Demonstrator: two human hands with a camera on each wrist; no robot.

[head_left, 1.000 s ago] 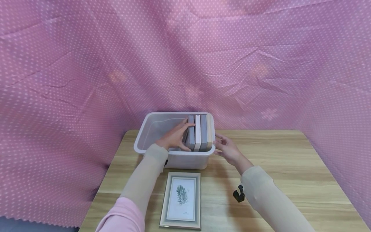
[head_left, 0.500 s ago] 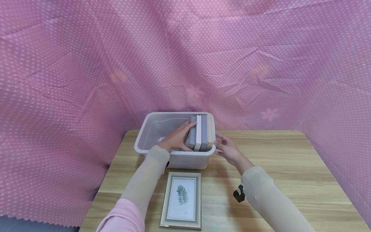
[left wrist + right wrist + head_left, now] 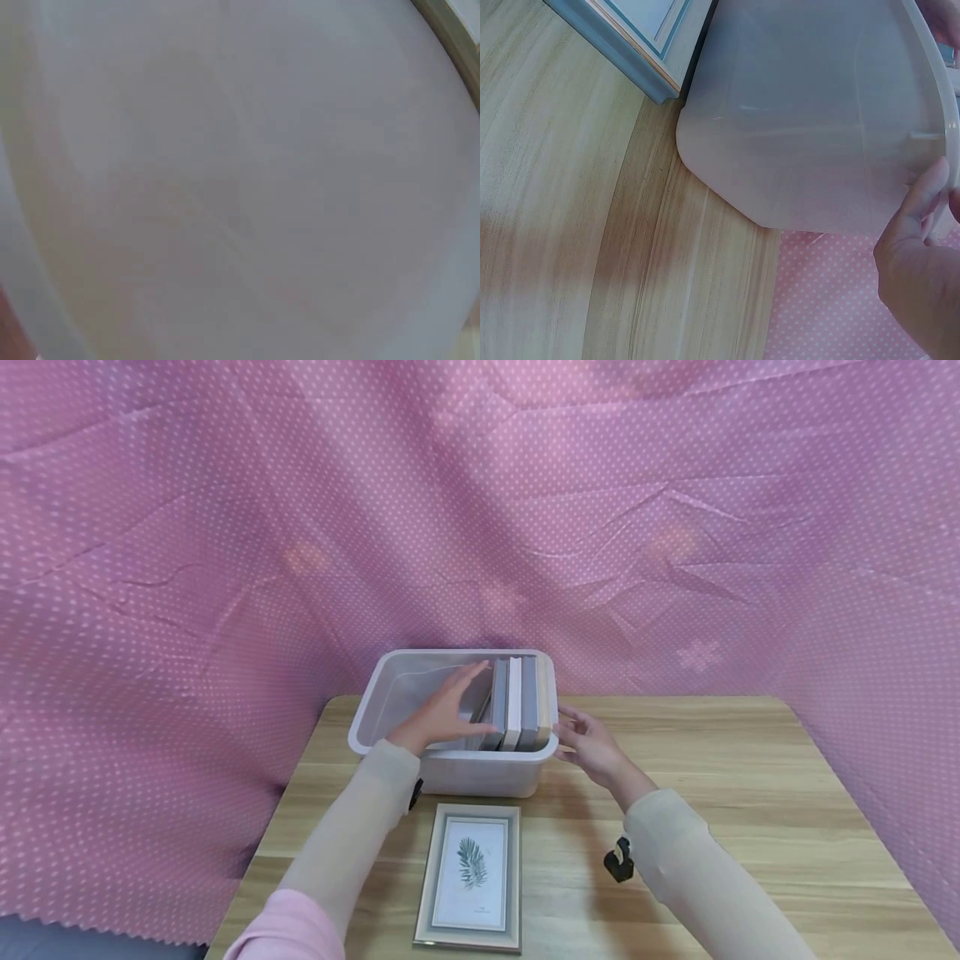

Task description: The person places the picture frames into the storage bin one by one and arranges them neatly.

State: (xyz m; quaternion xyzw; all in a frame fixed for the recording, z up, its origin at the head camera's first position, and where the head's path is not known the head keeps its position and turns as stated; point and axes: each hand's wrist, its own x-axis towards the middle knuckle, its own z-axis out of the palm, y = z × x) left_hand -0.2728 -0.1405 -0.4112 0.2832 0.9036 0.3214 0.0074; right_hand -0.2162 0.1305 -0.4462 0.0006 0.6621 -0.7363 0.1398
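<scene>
A translucent white plastic bin (image 3: 480, 774) stands at the back of the table. Several picture frames (image 3: 514, 703) stand on edge in its right part, grey, white and beige, and a thinner one leans at their left. My left hand (image 3: 437, 717) is inside the bin, fingers and thumb spread, left of the frames and holding nothing. My right hand (image 3: 592, 750) holds the bin's right rim, with the thumb (image 3: 930, 187) against the outer wall in the right wrist view. Mostly the bin's wall (image 3: 240, 180) fills the left wrist view, blurred.
A picture frame (image 3: 471, 877) with a green leaf print lies face up on the wooden table (image 3: 720, 827), just in front of the bin. Pink dotted cloth (image 3: 480, 527) hangs behind the table and along both sides.
My left hand has drawn back leftward from the standing frames, its fingers now off the grey one. That grey frame has shifted slightly right. The right hand stays in place.
</scene>
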